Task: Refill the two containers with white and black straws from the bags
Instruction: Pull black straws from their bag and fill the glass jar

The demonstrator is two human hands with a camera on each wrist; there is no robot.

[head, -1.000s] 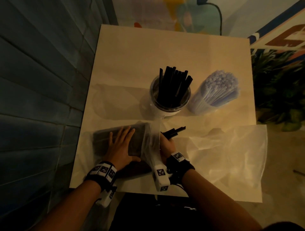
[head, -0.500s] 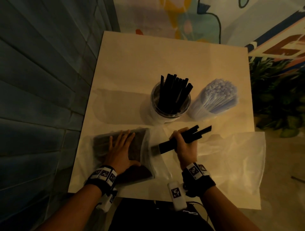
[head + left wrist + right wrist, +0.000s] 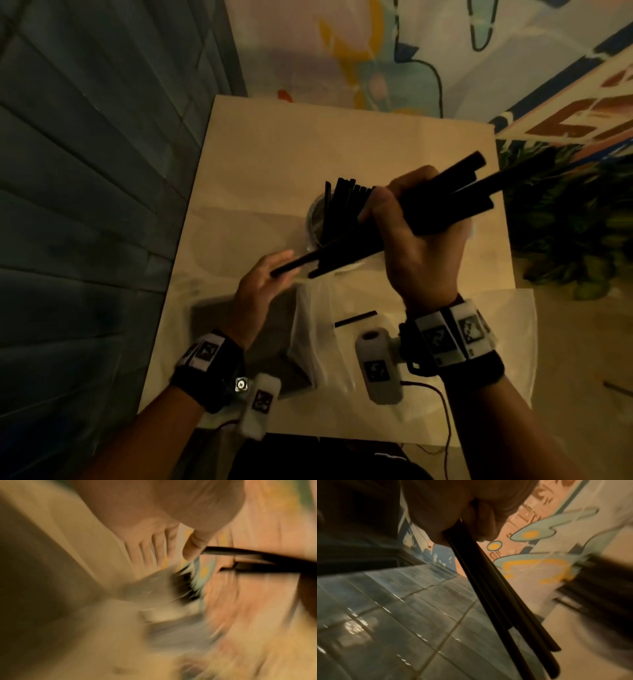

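My right hand (image 3: 407,236) grips a bundle of black straws (image 3: 442,205) and holds it slanted in the air in front of the containers; the right wrist view shows the same straws (image 3: 496,595) running out of my fist (image 3: 471,513). My left hand (image 3: 267,281) is open, its straight fingers at the bundle's low ends, and the thumb (image 3: 192,547) touches one straw tip (image 3: 223,551). The clear container (image 3: 313,219) of upright black straws (image 3: 342,198) stands behind. My right hand hides the white-straw container. The bag of black straws (image 3: 277,329) lies below.
One loose black straw (image 3: 354,318) lies on the bag's clear mouth. An empty clear bag (image 3: 496,342) is spread at the table's right front. The table (image 3: 308,144) meets a tiled wall (image 3: 102,171) on the left, and a plant (image 3: 565,233) stands to the right.
My right hand drew the bundle out of the bag and raised it toward the containers. My left hand lifted off the bag and came up to the straws' low ends.
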